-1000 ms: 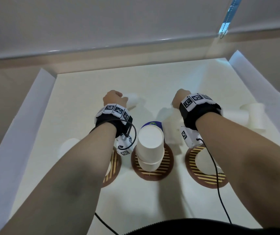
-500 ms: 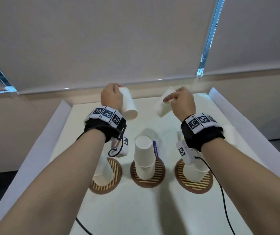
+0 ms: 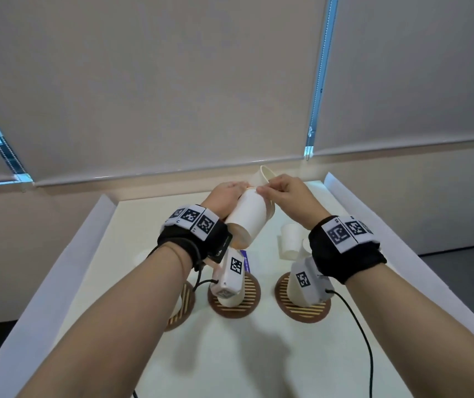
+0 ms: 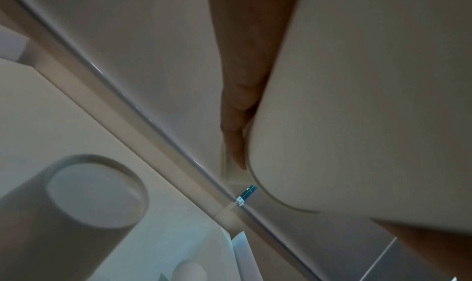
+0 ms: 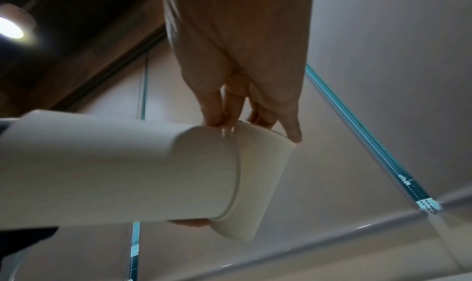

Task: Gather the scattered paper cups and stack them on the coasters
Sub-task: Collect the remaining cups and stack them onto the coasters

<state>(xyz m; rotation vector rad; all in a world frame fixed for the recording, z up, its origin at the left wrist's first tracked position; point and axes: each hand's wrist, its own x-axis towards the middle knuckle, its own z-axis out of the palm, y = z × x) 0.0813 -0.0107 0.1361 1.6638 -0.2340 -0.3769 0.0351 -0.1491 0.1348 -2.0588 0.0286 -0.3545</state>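
Note:
My left hand (image 3: 224,198) grips a white paper cup (image 3: 248,216) around its side and holds it tilted above the table. My right hand (image 3: 283,193) pinches the rim of a second white cup (image 3: 265,176). In the right wrist view the second cup (image 5: 255,174) sits partly inside the mouth of the first cup (image 5: 114,170). Three round striped coasters lie near me: left (image 3: 182,310), middle (image 3: 248,294), right (image 3: 301,313). The middle and right coasters carry upturned cups, which the wrist cameras partly hide.
Loose white cups (image 3: 290,242) lie on the table behind the right coaster, and a faint one (image 3: 143,255) at the left. Raised white paper walls (image 3: 66,262) border the table on both sides. Window blinds hang behind it.
Both hands lifted a cup each off the table, rose and came together. The right hand's cup now meets the mouth of the left hand's cup. The head view tilted upward.

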